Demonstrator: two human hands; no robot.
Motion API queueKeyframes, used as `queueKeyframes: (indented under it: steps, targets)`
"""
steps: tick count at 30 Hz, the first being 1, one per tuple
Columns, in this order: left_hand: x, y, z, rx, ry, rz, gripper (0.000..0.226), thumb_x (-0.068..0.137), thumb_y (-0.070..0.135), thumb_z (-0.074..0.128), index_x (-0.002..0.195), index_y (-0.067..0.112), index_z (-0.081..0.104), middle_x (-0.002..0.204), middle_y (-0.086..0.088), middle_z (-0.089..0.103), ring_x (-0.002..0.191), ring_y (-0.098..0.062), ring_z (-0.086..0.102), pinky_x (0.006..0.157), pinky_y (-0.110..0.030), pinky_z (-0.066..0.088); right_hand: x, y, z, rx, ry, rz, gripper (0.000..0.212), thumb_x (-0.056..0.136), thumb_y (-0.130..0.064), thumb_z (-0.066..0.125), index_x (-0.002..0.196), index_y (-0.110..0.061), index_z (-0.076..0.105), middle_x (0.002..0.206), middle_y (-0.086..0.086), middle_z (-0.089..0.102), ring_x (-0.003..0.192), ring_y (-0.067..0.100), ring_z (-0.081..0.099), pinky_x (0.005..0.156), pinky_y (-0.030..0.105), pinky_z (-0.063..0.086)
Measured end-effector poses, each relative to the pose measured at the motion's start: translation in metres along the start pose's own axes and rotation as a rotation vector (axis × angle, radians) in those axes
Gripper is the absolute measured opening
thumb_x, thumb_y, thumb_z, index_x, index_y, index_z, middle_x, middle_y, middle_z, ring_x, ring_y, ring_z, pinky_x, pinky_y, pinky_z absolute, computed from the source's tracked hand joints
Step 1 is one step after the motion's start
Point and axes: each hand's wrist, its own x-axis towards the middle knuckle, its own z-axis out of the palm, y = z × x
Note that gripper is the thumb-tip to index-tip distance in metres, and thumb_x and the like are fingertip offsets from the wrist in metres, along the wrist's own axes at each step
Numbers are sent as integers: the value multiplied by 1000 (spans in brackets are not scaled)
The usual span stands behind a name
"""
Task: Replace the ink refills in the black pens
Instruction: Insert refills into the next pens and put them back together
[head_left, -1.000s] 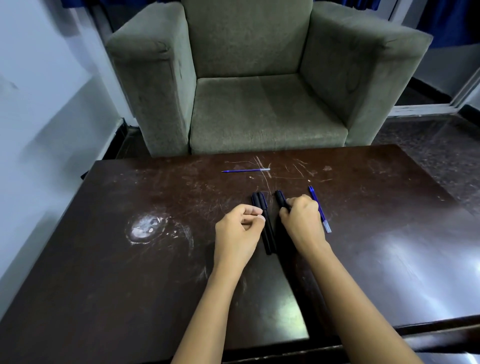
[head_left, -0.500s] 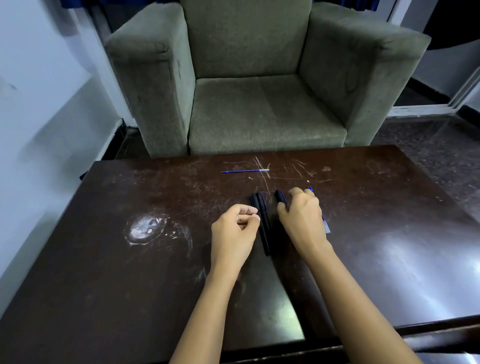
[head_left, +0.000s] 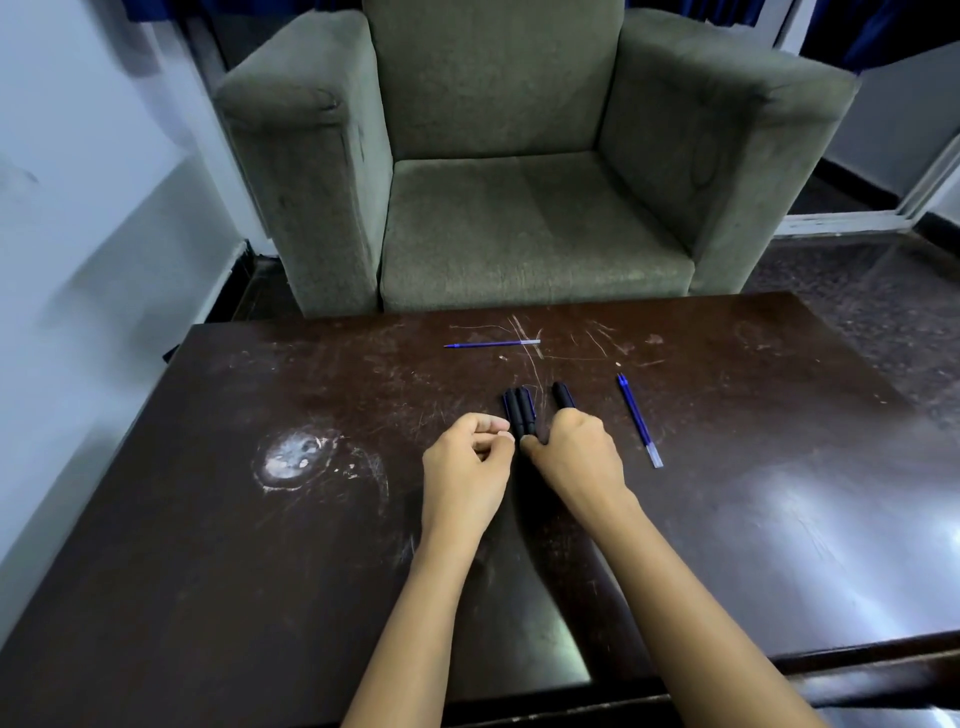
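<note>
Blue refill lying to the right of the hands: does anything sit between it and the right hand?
Nothing visible does. The blue refill lies alone on bare table, just right of the right hand, which rests over a black pen.

Scratched dark wooden table (head_left: 311, 545), green armchair (head_left: 519, 223) behind it, white wall (head_left: 78, 208)

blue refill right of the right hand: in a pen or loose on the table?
Loose. The blue refill lies bare on the table, apart from the right hand and the black pens, full length visible.
</note>
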Motion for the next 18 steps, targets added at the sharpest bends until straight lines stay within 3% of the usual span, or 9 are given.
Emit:
queueKeyframes:
  steps: [5, 9, 11, 14, 16, 18]
  targets:
    - [3, -5, 3, 43, -27, -47, 13, 90, 20, 58, 92, 27, 69, 85, 8, 70, 81, -8, 67, 78, -33, 58, -2, -1, -2, -9, -11, 6, 28, 91, -28, 58, 74, -12, 43, 79, 3, 49, 67, 21, 49, 61, 29, 39]
    - [3, -3, 3, 11, -47, -70, 20, 96, 20, 49, 95, 25, 69, 91, 8, 70, 80, -4, 67, 79, -33, 59, 0, 1, -2, 90, 32, -8, 34, 89, -26, 58, 62, -14, 40, 64, -1, 47, 54, 13, 45, 46, 25, 32]
    - [2, -1, 3, -58, -52, -96, 25, 97, 30, 46, 99, 22, 70, 93, 4, 71, 80, -7, 69, 78, -34, 59, 3, 0, -6, 261, 7, -5, 33, 86, -27, 60, 59, -12, 48, 57, -2, 49, 50, 12, 46, 46, 25, 33]
    - [2, 0, 2, -61, -96, -97, 34, 95, 47, 43, 99, 27, 71, 95, 3, 71, 89, -13, 67, 81, -37, 57, 2, -2, -14, 449, -202, -39, 29, 88, -32, 61, 66, -13, 65, 54, -3, 57, 47, 9, 48, 44, 19, 35]
    - [0, 2, 2, -153, -130, -101, 25, 99, 34, 45, 101, 28, 69, 100, -1, 71, 89, -13, 68, 77, -33, 59, 3, 0, -16, 559, -331, -64, 24, 91, -28, 59, 78, -12, 71, 62, 3, 63, 52, 11, 52, 42, 15, 37]
    - [0, 4, 1, -170, -147, -99, 21, 100, 22, 46, 109, 25, 64, 101, -1, 71, 82, -9, 70, 66, -23, 58, 7, 4, -18, 664, -293, -69, 26, 92, -29, 59, 82, -8, 71, 68, 7, 66, 54, 11, 53, 39, 14, 37]
